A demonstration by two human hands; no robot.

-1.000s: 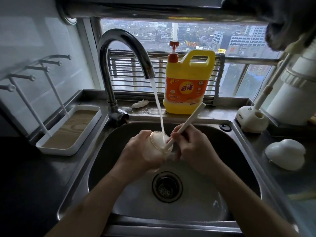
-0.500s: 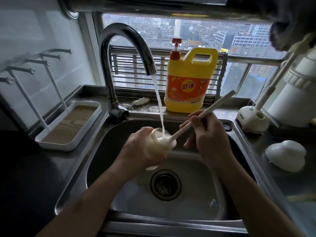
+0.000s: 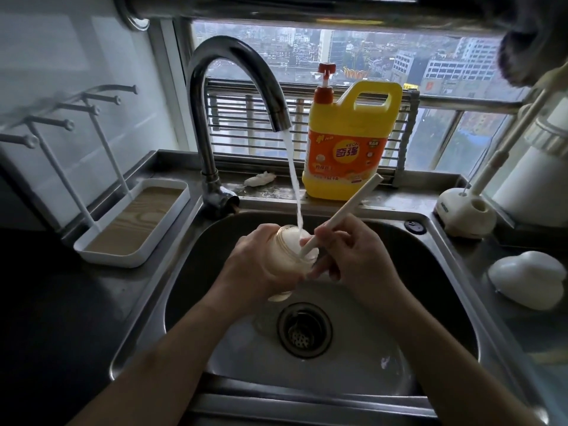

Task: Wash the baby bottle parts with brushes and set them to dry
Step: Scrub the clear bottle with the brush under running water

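Note:
My left hand (image 3: 258,265) grips a clear baby bottle (image 3: 292,250) over the sink, its mouth tilted up under the running water. My right hand (image 3: 353,256) holds the white handle of a bottle brush (image 3: 344,210); the brush head is pushed down inside the bottle and hidden in foam. A white drying rack (image 3: 135,222) with thin upright pegs and a wood-look tray stands on the counter to the left. A white brush stand (image 3: 464,210) with another long brush sits at the right.
The chrome tap (image 3: 215,118) pours a stream into the bottle. A yellow dish soap jug (image 3: 353,142) stands on the sill behind the steel sink (image 3: 430,302). A white dome-shaped part (image 3: 525,281) lies on the right counter. A crumpled white scrap (image 3: 258,179) lies by the tap.
The brush was drawn part-way out of the bottle and has gone back in deeper; its handle now stands steeper. The bottle stays under the stream in my left hand.

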